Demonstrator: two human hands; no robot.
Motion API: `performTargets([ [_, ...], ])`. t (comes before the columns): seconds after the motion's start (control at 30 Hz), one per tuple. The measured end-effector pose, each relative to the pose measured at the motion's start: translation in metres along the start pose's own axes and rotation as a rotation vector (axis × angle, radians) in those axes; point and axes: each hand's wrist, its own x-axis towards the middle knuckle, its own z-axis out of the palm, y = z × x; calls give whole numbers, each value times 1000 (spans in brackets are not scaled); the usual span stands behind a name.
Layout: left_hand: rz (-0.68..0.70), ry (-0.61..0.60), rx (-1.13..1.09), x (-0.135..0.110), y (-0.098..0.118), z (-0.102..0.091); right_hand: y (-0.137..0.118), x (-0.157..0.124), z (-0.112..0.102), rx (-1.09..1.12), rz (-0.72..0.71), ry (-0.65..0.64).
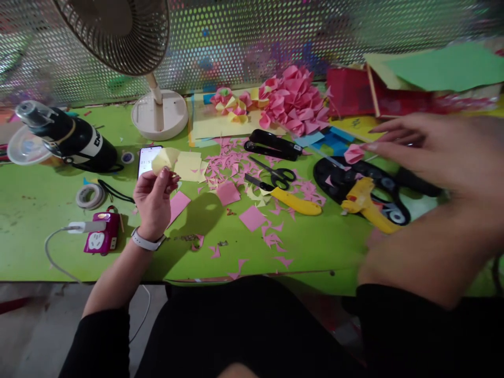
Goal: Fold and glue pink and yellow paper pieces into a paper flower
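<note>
My left hand (151, 197) is closed in a pinch on a curved piece of yellow paper (165, 159), raised over the table near the phone (145, 160). My right hand (425, 147), blurred at the wrist, reaches across at the right with its fingers stretched and apart. Near its fingertips is a small folded pink paper piece (354, 154); whether they touch is unclear. Below that hand lie a yellow glue gun (364, 202) and a black tool or holder (328, 178). Pink paper squares (252, 218) and yellow squares (188, 166) are spread between my hands.
Pink scraps (226, 163), scissors (281, 175), a yellow-handled knife (297, 201) and a black stapler (273, 144) cover the middle. Folded pink paper flowers (293, 102) are heaped behind. A fan (159, 115), bottle (84, 139), tape roll (90, 196) and plug adapter (112, 231) stand left.
</note>
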Motion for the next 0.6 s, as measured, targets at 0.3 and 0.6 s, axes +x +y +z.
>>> performTargets([
  [0.3, 75, 94, -43, 12, 16, -2, -47, 7, 4, 50, -46, -43],
  [0.6, 32, 88, -6, 13, 14, -5, -58, 15, 1, 67, -151, -109],
])
